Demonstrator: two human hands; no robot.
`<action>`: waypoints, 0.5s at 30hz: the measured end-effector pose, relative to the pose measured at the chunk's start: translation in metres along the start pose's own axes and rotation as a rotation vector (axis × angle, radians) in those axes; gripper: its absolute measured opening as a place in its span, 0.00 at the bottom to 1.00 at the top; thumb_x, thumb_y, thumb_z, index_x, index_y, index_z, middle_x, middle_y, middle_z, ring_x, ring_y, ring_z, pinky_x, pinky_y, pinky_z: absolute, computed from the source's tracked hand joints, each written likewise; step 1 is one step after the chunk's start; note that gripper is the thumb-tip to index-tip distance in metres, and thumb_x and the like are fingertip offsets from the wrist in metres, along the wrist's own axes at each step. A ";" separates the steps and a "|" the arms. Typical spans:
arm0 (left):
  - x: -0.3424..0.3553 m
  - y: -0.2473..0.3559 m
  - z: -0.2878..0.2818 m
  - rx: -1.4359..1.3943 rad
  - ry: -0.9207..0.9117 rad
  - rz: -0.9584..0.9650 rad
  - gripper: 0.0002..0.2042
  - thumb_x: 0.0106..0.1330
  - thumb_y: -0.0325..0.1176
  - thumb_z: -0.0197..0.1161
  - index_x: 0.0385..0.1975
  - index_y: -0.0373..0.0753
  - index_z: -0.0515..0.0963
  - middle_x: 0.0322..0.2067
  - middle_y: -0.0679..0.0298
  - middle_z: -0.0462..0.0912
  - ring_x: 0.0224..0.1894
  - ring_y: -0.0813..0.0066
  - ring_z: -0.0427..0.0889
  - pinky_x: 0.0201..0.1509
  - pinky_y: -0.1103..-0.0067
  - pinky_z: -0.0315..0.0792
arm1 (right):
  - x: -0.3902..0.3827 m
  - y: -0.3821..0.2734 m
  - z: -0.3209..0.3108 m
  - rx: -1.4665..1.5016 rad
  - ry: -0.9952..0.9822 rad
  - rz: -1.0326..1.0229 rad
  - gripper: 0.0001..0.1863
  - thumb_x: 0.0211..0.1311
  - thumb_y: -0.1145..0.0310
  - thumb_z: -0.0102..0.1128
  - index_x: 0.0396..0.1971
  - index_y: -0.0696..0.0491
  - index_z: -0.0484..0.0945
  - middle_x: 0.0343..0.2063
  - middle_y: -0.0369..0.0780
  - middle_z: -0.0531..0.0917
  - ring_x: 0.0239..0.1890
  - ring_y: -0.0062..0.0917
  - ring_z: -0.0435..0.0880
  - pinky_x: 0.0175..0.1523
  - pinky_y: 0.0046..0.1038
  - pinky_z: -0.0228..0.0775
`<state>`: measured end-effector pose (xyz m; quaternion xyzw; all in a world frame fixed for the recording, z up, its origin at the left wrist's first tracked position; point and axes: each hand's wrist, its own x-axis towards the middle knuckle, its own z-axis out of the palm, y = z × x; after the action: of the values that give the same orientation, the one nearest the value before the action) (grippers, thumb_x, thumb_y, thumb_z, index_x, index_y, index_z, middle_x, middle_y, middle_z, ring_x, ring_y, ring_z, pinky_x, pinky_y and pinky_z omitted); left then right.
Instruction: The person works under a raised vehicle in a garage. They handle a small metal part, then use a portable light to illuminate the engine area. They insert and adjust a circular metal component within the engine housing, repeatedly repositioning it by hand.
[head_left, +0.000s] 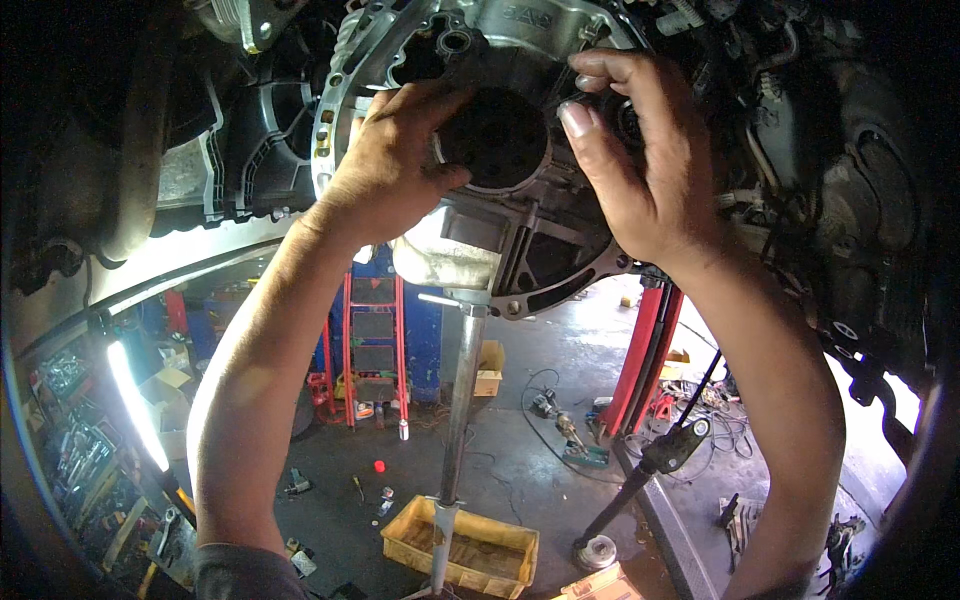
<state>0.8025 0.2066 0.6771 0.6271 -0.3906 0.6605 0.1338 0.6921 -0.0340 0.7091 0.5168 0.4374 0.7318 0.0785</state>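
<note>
Overhead in the head view is an aluminium housing [540, 255] with a bolt-holed flange and a dark round part [492, 132] in its opening. My left hand [395, 160] grips the left side of that round part, its fingers over the upper left edge and its thumb at the lower edge. My right hand [640, 165] is raised just right of the round part, fingers curved and apart from the thumb, with nothing visible held. A metal pole [462, 400] stands under the housing.
Dark undercarriage [800, 160] surrounds the housing. Below are a yellow tub [400, 530], a red ladder-like rack [400, 350], a red post [650, 360], a slanted black stand [640, 485], cables and scattered tools [75, 460]. A lit tube lamp [135, 400] is at left.
</note>
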 end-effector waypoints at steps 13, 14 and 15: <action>-0.088 0.080 0.041 0.067 0.567 -0.477 0.52 0.56 0.37 0.78 0.77 0.30 0.51 0.67 0.34 0.60 0.69 0.36 0.60 0.72 0.48 0.56 | 0.079 -0.027 0.097 -0.356 -0.351 0.168 0.38 0.81 0.44 0.42 0.75 0.60 0.59 0.73 0.56 0.64 0.66 0.45 0.74 0.69 0.50 0.68; -0.111 0.092 0.038 0.037 0.496 -0.518 0.50 0.56 0.36 0.76 0.77 0.30 0.52 0.67 0.36 0.60 0.69 0.38 0.59 0.73 0.50 0.54 | 0.079 -0.035 0.105 -0.535 -0.143 0.027 0.44 0.80 0.38 0.37 0.79 0.59 0.51 0.79 0.55 0.55 0.77 0.48 0.63 0.79 0.53 0.58; -0.133 0.101 0.038 0.021 0.462 -0.526 0.48 0.57 0.34 0.74 0.77 0.31 0.53 0.67 0.38 0.60 0.69 0.40 0.60 0.74 0.51 0.54 | 0.074 -0.038 0.106 -0.518 -0.298 0.051 0.46 0.80 0.36 0.36 0.80 0.58 0.46 0.80 0.54 0.52 0.80 0.48 0.56 0.80 0.54 0.53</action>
<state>0.7862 0.1560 0.5146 0.5416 -0.1684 0.7319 0.3777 0.7334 0.0902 0.7416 0.5923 0.2068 0.7366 0.2526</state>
